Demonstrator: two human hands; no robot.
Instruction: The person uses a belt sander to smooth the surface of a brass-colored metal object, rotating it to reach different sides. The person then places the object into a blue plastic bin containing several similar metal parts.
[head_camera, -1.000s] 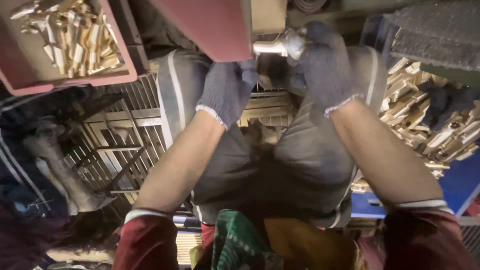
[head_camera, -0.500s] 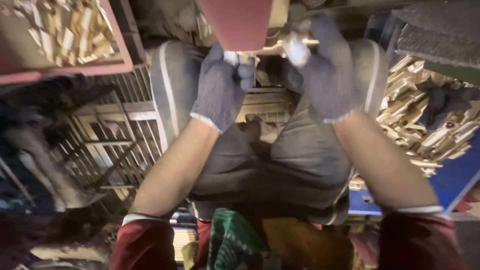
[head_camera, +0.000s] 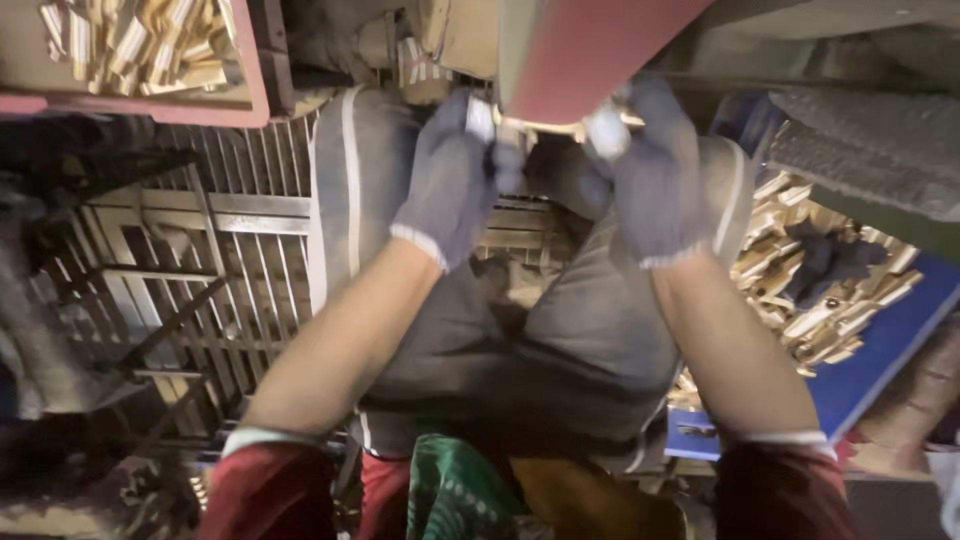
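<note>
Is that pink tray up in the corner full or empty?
Partly filled. The pink tray holds a heap of pale wooden sticks against its far side, while bare floor shows nearer its rim.

A small pale wooden piece (head_camera: 520, 135) sits pinched between gloved fingertips. It lies level, touching the lower edge of the slanted red sanding belt (head_camera: 590, 50).

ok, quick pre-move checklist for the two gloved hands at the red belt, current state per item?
1. Left hand gloved: ok.
2. Right hand gloved: ok.
3. Pale small piece pinched in right fingertips: ok.
4. Left fingertips on a pale bit at the red belt edge: ok; whether it is a separate piece, cannot tell.
5. Fingers apart from the belt: not ok, both sit right at its lower edge.
6. Belt running or stopped: cannot tell.
</note>
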